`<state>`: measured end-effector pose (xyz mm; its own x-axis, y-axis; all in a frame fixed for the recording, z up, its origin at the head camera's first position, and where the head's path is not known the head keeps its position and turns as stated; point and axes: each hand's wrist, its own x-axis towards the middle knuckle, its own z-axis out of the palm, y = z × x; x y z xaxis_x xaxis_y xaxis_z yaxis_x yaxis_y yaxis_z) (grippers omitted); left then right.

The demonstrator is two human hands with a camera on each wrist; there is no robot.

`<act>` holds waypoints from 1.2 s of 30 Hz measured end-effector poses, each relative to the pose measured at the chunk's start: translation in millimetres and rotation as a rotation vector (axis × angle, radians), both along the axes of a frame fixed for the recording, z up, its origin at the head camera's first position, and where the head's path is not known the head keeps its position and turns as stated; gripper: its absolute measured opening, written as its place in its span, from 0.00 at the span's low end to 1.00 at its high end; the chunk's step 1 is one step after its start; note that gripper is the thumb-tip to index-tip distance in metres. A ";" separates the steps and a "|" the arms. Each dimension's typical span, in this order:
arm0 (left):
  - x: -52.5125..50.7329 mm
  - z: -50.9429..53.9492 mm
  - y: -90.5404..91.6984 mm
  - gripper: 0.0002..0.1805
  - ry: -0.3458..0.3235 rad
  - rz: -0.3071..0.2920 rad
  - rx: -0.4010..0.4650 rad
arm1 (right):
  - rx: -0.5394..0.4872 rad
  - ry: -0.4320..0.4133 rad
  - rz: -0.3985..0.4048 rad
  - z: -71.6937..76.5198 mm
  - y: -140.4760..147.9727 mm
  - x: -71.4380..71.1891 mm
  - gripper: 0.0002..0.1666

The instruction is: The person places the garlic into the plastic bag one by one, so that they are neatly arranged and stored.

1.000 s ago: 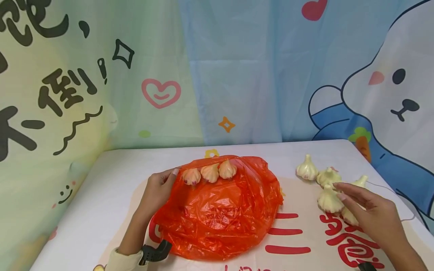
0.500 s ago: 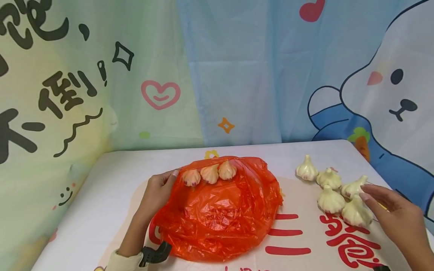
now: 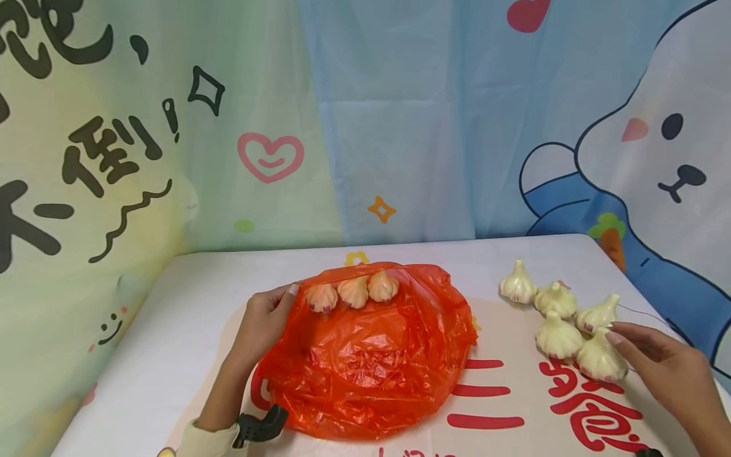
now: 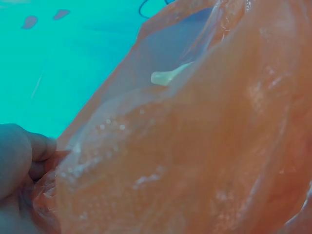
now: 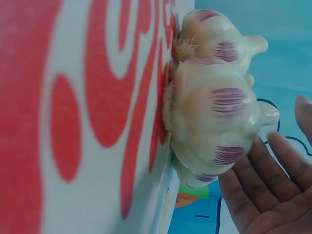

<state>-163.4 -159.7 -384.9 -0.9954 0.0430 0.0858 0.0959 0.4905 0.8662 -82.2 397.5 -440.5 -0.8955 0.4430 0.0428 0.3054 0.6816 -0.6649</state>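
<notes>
With thumb and fingers, my left hand [image 3: 266, 324] pinches the left rim of a thin red-orange plastic bag [image 3: 371, 381]. Three garlic bulbs [image 3: 353, 292] sit in a row inside its far edge; a pale stem [image 4: 168, 75] shows through the opening in the left wrist view. On the right, several more garlic bulbs stand in a cluster. Behind the stem of the nearest one [image 3: 601, 358], my right hand [image 3: 671, 374] hovers with loosely bent fingers. Its fingers and thumb stand apart in the right wrist view, around the garlic bulb [image 5: 214, 112] without gripping it; whether a fingertip touches is unclear.
The white table [image 3: 211, 285] bears a beige mat [image 3: 491, 330] with red lettering. Behind it hangs a printed curtain [image 3: 400, 127] with a cartoon bear. A thin cord lies past the bulbs at the right edge. A dark strap [image 3: 263, 425] circles the left wrist.
My right hand has moved right, from over the front-left bulb to beside the nearest bulb's stem, dropping slightly. The left hand, bag and bulbs have stayed in place.
</notes>
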 end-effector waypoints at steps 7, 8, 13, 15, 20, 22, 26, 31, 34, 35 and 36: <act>0.5 -0.8 -0.7 0.25 -0.004 0.001 0.004 | 0.030 -0.041 0.088 -9.7 6.1 -4.1 0.40; 0.5 -0.9 -0.9 0.25 -0.004 0.001 0.004 | 0.030 -0.052 0.097 -10.0 6.9 -4.9 0.42; 1.2 -1.1 -1.5 0.25 -0.002 0.001 0.007 | 0.051 -0.100 0.132 -9.4 7.5 -6.0 0.46; 1.8 -1.1 -1.7 0.25 -0.002 0.002 0.006 | 0.056 -0.110 0.137 -7.6 6.3 -5.9 0.46; 2.9 -1.0 -2.4 0.24 0.003 0.003 0.007 | 0.064 -0.134 0.131 -3.6 2.9 -6.2 0.44; 3.2 -0.8 -2.5 0.24 0.003 0.003 0.008 | 0.067 -0.150 0.133 -2.2 1.9 -6.0 0.44; 2.4 0.1 -2.2 0.24 0.008 -0.009 0.014 | 0.074 -0.200 0.137 1.6 1.6 -4.6 0.46; 1.0 2.4 -1.2 0.24 0.031 -0.023 0.007 | 0.079 -0.185 0.125 5.9 1.0 -1.2 0.43; 1.2 2.8 -1.3 0.25 0.031 -0.018 0.001 | 0.073 -0.142 0.106 9.8 -0.4 -1.2 0.41; 1.2 2.8 -1.5 0.25 0.031 -0.018 0.002 | 0.070 -0.138 0.098 11.4 -0.9 -1.1 0.41; 1.0 2.9 -1.6 0.24 0.031 -0.019 0.002 | 0.069 -0.133 0.088 13.0 -1.5 -1.0 0.41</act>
<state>-162.4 -161.3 -382.0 -0.9913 0.0612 0.1165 0.1315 0.4863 0.8638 -83.2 396.1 -427.5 -0.9305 0.3627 -0.0514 0.3248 0.7521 -0.5734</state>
